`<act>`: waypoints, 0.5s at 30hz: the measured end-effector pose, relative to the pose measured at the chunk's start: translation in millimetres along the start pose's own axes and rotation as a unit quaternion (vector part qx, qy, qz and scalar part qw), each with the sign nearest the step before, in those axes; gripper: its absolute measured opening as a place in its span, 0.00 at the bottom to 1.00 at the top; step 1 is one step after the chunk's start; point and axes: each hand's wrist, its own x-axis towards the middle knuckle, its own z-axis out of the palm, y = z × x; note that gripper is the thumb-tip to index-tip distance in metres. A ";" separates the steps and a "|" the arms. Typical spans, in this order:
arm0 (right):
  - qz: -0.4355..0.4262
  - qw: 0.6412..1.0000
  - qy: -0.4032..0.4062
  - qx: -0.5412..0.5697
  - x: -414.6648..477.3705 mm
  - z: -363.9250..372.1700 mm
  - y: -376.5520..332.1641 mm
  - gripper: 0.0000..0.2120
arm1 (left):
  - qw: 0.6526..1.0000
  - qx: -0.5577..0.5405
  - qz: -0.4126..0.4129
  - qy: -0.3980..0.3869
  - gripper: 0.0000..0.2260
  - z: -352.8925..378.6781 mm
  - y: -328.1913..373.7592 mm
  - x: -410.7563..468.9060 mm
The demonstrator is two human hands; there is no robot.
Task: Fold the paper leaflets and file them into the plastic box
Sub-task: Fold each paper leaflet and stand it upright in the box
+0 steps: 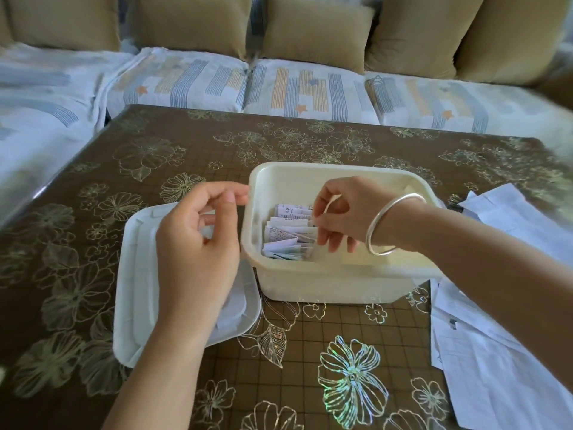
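A cream plastic box (325,282) stands open in the middle of the table. Several folded leaflets (285,235) stand packed in its left part. My right hand (348,209), a silver bangle on its wrist, reaches down into the box and pinches a folded leaflet (331,202) at the right end of that row. My left hand (195,243) hovers just left of the box with its fingers loosely curled, holding nothing, its fingertips close to the box's left rim.
The box's white lid (136,274) lies flat on the table under my left hand. Unfolded paper leaflets (483,352) are piled at the right edge of the brown flowered table (155,150). A sofa with cushions (310,85) runs behind the table.
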 end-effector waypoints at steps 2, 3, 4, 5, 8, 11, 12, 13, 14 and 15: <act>-0.059 0.995 0.062 0.043 -23.1 -5.5 0.7 0.03 | 1.000 0.009 0.020 0.003 0.10 -3.4 10.6 -8.5; -0.086 0.990 0.091 0.072 -34.9 -8.2 2.9 0.03 | 1.000 0.008 0.026 0.002 0.10 -3.4 15.0 -14.2; -0.106 0.982 0.121 0.102 -50.3 -11.1 7.3 0.03 | 0.999 0.007 0.031 -0.002 0.09 -2.0 21.5 -23.1; -0.122 0.972 0.150 0.136 -64.2 -12.5 13.8 0.03 | 0.999 0.006 0.040 -0.007 0.09 -0.4 25.5 -32.1; -0.112 0.949 0.244 0.163 -110.9 -18.5 55.7 0.05 | 0.997 -0.018 0.069 -0.040 0.08 15.9 41.1 -68.7; -0.006 0.943 0.325 0.072 -140.4 -17.3 121.5 0.08 | 0.989 -0.010 0.070 -0.127 0.08 39.0 45.0 -107.8; 0.042 0.939 0.340 0.019 -151.8 -13.8 142.7 0.09 | 0.984 0.004 0.058 -0.166 0.07 48.0 45.1 -122.2; 0.079 0.935 0.344 -0.038 -160.6 -7.6 160.7 0.07 | 0.978 0.016 0.045 -0.202 0.06 56.4 43.0 -134.5; 0.101 0.930 0.341 -0.093 -173.1 1.6 174.5 0.05 | 0.971 0.028 0.034 -0.236 0.06 65.0 42.7 -147.8; 0.102 0.928 0.332 -0.138 -183.6 13.5 184.4 0.03 | 0.964 0.040 0.030 -0.262 0.07 72.6 40.9 -159.0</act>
